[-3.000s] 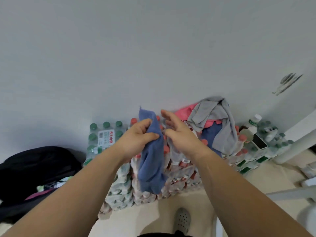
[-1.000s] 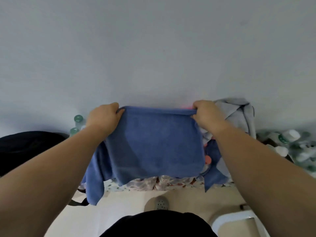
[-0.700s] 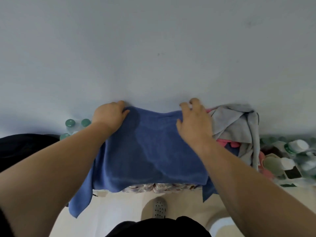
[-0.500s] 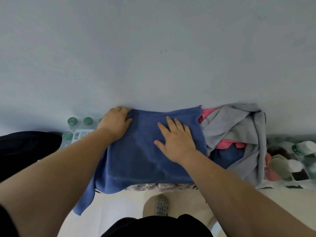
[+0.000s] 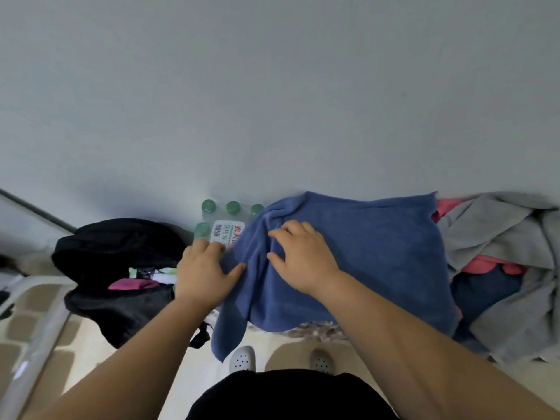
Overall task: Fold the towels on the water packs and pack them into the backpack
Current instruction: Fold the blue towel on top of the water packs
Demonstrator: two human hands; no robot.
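Pale wall behind, floor below. Black backpack [image 5: 115,262] gapes open at far left, just beside the water packs [image 5: 225,221]. Left hand [image 5: 204,275] sits at the left edge of the blue towel [image 5: 378,253], thumb on the cloth; pinching or flat, cannot tell. Right hand [image 5: 303,257] lies spread, pressing the towel left of centre. Towel runs left-right across the packs, its loose left end drooping nearest the left hand. Grey towel heap [image 5: 500,234] at right.
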